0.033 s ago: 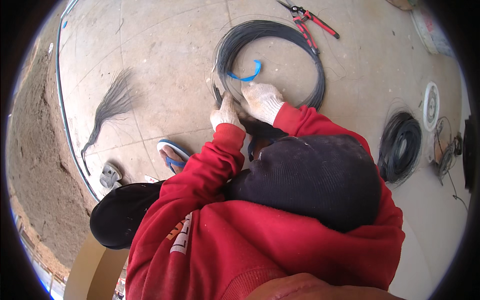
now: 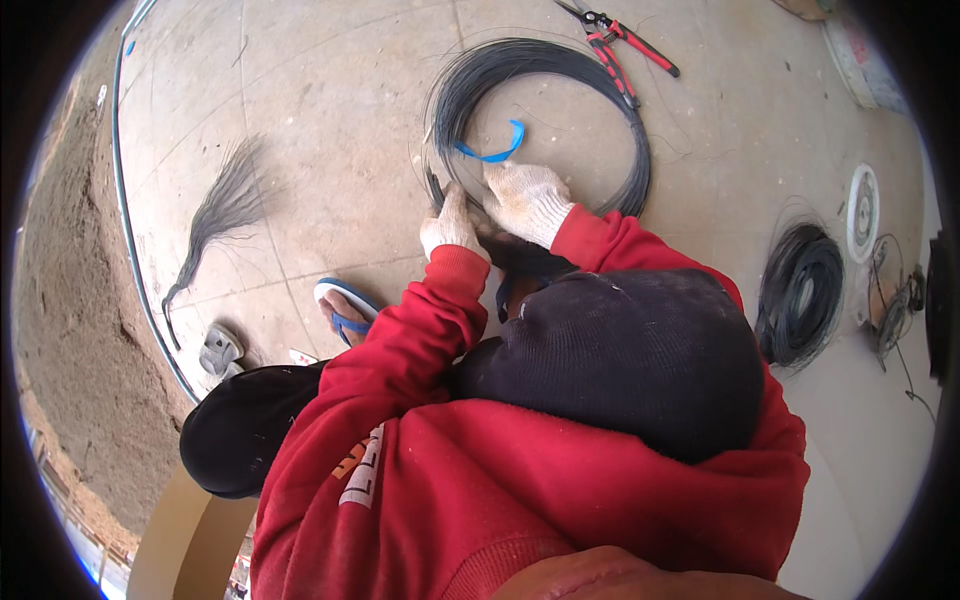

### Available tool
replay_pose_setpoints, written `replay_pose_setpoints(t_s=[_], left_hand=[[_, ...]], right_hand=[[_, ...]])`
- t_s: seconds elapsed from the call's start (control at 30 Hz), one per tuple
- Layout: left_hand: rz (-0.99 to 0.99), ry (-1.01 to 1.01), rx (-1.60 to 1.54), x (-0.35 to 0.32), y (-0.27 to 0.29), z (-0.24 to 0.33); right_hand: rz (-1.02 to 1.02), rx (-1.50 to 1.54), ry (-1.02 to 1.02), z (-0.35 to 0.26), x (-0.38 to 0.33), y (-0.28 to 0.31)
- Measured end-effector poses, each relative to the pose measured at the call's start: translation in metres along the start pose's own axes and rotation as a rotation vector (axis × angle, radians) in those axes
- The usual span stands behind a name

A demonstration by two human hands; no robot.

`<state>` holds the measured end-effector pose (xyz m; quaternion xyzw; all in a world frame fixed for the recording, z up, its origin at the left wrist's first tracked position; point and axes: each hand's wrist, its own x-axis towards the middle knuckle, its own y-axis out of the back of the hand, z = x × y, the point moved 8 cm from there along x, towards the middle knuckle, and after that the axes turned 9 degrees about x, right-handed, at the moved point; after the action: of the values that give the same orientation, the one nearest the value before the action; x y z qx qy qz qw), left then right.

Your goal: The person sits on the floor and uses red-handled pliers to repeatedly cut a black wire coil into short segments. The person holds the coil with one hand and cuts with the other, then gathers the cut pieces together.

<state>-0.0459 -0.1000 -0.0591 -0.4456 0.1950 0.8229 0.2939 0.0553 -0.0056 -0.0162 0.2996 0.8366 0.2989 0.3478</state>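
A large coil of thin dark wire [image 2: 535,60] lies on the tiled floor in front of me. My left hand [image 2: 450,222], in a white knit glove, is closed round the wires at the coil's near left side. Close beside it on the right, my gloved right hand [image 2: 527,203] is closed on the same stretch; its fingertips are mostly hidden. A curled blue strip [image 2: 515,137] lies inside the ring, just beyond my right hand. Red-handled cutters [image 2: 618,75] rest at the coil's far right edge, jaws pointing away.
At left lies a fanned bundle of cut wire [image 2: 220,205], tied to a thin tail. A second dark coil [image 2: 800,295] sits at right, near a white disc [image 2: 862,212] and tangled wire [image 2: 890,310]. A grey sandal [image 2: 220,350] is by the left floor edge, with dirt beyond.
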Motion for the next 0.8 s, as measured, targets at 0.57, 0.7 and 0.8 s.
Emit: replay_pose_setpoints(t_s=[0.57,0.7,0.8], left_hand=[[-0.048,0.000,0.042,0.025,-0.009,-0.011],[-0.127,-0.266,0.097,0.066,0.014,-0.023],[-0.152,0.001,-0.084,0.048,-0.006,-0.022]], right_hand=[[-0.029,-0.115,0.000,-0.007,0.005,-0.009],[-0.068,0.052,-0.062,-0.020,0.001,-0.001],[-0.031,0.067,-0.056,-0.015,-0.001,0.000]])
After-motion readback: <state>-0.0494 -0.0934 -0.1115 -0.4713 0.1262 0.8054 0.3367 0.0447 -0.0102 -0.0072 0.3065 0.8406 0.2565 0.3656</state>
